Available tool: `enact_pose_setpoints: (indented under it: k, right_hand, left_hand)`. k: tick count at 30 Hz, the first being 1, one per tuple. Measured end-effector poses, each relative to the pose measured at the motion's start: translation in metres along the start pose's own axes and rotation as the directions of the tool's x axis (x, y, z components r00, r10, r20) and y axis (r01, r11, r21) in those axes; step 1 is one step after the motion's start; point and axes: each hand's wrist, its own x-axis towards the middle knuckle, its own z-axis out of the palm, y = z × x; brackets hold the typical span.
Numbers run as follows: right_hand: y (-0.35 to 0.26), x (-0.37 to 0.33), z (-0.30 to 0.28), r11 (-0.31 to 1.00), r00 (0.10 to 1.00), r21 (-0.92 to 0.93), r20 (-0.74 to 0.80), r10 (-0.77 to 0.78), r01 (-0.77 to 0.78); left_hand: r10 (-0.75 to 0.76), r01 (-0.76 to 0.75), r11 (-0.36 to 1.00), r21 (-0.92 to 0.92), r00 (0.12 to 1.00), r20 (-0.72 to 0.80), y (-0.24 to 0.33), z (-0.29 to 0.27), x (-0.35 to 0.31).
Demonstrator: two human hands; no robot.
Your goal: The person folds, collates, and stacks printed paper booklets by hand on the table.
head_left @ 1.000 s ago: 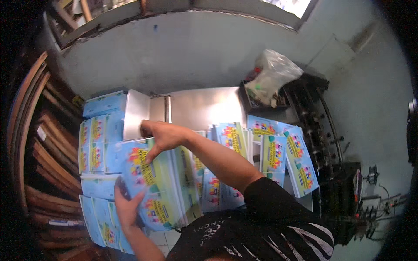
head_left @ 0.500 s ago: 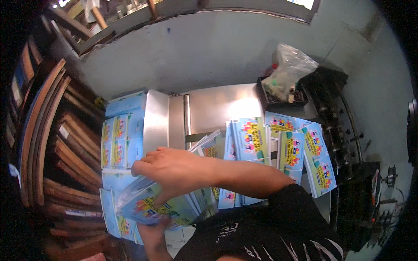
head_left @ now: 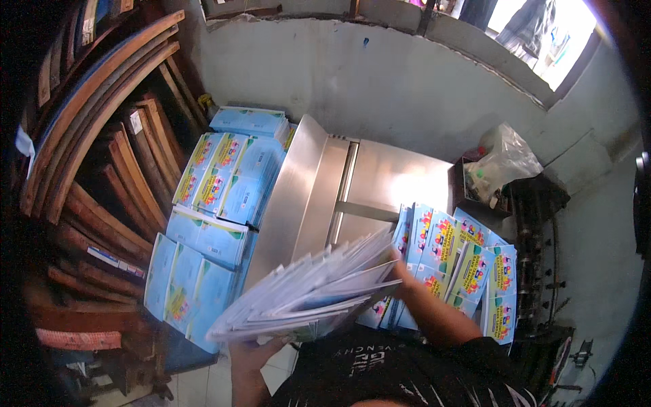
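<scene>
in the head view, a thick stack of booklets (head_left: 305,292), its edges fanned out, is held up in the near middle, tilted, in front of a bare metal surface (head_left: 400,173). the left hand (head_left: 254,353) is clasped on its near left corner from below, most of the fingers hidden by the paper. the right hand (head_left: 401,275) is clamped on its right end, its grip partly covered; the two hands are well apart, with the stack between them. to the left lie rows of blue booklets (head_left: 254,180), some showing yellow and green covers. to the right, loose piles of matching booklets (head_left: 441,237) overlap one another. far right, a clear plastic bag (head_left: 508,156) sits in a dark box (head_left: 478,203). along the left side, wooden boards (head_left: 102,119) stand close together, and a grey wall (head_left: 305,68) rises at the far side.
</scene>
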Motion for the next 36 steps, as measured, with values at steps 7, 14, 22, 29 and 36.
enact_pose_setpoints:
  k: [7,14,22,29,36]
  right_hand:
    - [0.014,-0.033,0.043,0.973,0.872,-0.088,0.465,-0.151,0.215]
    - [0.002,-0.037,0.036,0.430,0.788,-0.661,0.534,-0.305,0.615]
    - [-0.018,-0.021,-0.023,0.835,0.917,-0.438,0.357,-0.178,0.333]
    - [0.006,0.002,-0.017,0.868,0.827,-0.044,0.333,-0.454,0.494]
    - [0.073,0.033,-0.034,0.852,0.855,0.186,0.091,-0.511,0.490]
  left_hand:
    - [0.037,-0.057,0.946,-0.319,0.997,-0.069,-0.007,0.022,0.008]
    - [0.210,-0.203,0.978,-0.057,0.959,0.193,-0.019,0.000,0.035]
    - [0.199,-0.252,0.947,0.199,0.947,0.250,-0.031,0.045,0.082]
    - [-0.001,0.240,0.763,-0.600,0.929,0.370,-0.098,0.055,0.093]
    - [0.070,-0.035,0.995,-0.096,0.919,0.388,-0.079,0.067,0.078]
